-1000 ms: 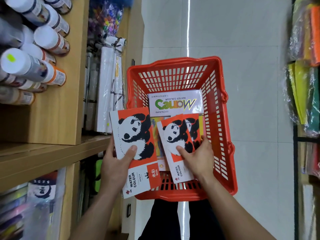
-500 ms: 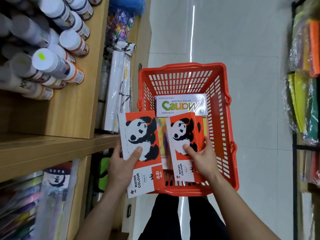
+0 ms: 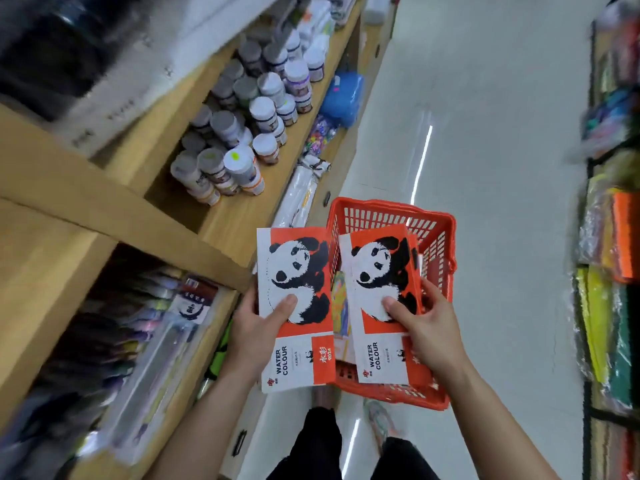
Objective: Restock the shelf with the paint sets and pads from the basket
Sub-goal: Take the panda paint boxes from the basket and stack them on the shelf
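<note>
Gripping the left pad point(image 3: 294, 271), the left hand point(image 3: 254, 327) lays its thumb flat on the panda cover, forearm rising from below. This pad sits just left of the one red basket point(image 3: 391, 211). The right hand point(image 3: 427, 327), its grip pinched the same way, holds the right pad point(image 3: 377, 268) above the basket's inside. Two pads show clearly; an orange edge behind the right one may be a third. Many paint jars point(image 3: 239, 164) lie on the shelf point(image 3: 228, 223) left of the basket.

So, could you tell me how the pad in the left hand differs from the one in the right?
The left pad is outside the basket; the right pad is over it. The left pad looks single; the right pad fronts another. Both share the panda cover.
</note>
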`<action>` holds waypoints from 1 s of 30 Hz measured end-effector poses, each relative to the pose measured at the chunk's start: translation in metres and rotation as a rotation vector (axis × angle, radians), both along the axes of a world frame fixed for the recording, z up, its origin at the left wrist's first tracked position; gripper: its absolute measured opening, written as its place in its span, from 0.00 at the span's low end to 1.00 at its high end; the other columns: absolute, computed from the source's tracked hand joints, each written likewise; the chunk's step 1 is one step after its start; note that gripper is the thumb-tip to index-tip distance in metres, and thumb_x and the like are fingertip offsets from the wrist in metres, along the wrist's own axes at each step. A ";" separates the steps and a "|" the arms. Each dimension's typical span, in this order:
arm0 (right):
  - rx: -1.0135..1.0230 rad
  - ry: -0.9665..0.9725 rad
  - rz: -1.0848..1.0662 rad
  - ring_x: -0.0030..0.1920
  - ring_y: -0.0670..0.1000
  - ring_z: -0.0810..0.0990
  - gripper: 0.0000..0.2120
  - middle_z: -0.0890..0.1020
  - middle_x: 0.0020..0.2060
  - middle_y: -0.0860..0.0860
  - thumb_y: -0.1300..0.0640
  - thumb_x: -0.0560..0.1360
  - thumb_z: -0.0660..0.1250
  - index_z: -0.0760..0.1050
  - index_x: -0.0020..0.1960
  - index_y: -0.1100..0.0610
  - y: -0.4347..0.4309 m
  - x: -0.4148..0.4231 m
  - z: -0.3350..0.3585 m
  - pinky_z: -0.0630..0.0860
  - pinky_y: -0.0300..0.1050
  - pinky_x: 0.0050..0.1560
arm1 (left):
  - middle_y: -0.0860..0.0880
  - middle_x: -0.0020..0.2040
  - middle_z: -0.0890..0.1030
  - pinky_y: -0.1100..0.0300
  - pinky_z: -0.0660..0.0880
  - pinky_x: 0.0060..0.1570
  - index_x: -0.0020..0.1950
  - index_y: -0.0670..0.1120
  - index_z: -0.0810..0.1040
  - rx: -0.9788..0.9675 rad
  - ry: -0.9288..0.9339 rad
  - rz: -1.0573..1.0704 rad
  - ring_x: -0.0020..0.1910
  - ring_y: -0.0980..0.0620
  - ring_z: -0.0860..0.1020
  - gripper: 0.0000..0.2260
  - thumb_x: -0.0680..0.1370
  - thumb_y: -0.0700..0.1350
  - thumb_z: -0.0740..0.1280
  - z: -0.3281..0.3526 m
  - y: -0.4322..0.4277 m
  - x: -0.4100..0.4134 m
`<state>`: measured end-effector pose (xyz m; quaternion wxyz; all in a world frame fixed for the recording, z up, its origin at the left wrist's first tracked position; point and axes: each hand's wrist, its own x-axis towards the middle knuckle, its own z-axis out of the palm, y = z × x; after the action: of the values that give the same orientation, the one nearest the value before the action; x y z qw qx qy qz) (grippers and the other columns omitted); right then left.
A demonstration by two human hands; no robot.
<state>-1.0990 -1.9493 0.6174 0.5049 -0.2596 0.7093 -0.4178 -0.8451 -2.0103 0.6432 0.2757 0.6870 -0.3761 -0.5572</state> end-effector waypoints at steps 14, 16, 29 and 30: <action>-0.414 -0.204 0.660 0.49 0.54 0.89 0.18 0.90 0.50 0.51 0.65 0.75 0.75 0.81 0.62 0.50 -0.009 0.108 0.205 0.85 0.51 0.51 | 0.52 0.48 0.88 0.44 0.83 0.44 0.62 0.60 0.78 -0.423 -0.036 0.642 0.41 0.45 0.88 0.17 0.75 0.48 0.75 0.191 0.185 0.078; -0.468 -0.204 0.754 0.50 0.51 0.88 0.16 0.90 0.50 0.49 0.64 0.75 0.76 0.82 0.58 0.49 -0.016 0.139 0.227 0.83 0.49 0.54 | 0.51 0.49 0.88 0.40 0.83 0.48 0.60 0.59 0.79 -0.455 -0.051 0.715 0.43 0.44 0.88 0.16 0.74 0.49 0.76 0.205 0.205 0.093; -0.323 -0.050 1.052 0.39 0.56 0.89 0.17 0.90 0.44 0.58 0.54 0.72 0.78 0.81 0.58 0.59 -0.072 0.346 0.286 0.86 0.50 0.43 | 0.50 0.45 0.89 0.42 0.84 0.39 0.65 0.55 0.76 -0.532 -0.026 0.931 0.38 0.42 0.87 0.20 0.74 0.50 0.75 0.244 0.261 0.203; -0.296 -0.020 1.078 0.36 0.55 0.89 0.16 0.90 0.43 0.58 0.54 0.73 0.78 0.81 0.57 0.60 -0.076 0.354 0.288 0.85 0.47 0.40 | 0.51 0.45 0.89 0.46 0.83 0.37 0.64 0.55 0.76 -0.536 -0.023 0.936 0.37 0.43 0.87 0.19 0.74 0.50 0.74 0.245 0.260 0.213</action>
<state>-0.7451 -2.0248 0.9051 0.6118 -0.6499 0.4051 -0.1980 -0.6321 -1.7503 0.8882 0.6561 0.6929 -0.1619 -0.2517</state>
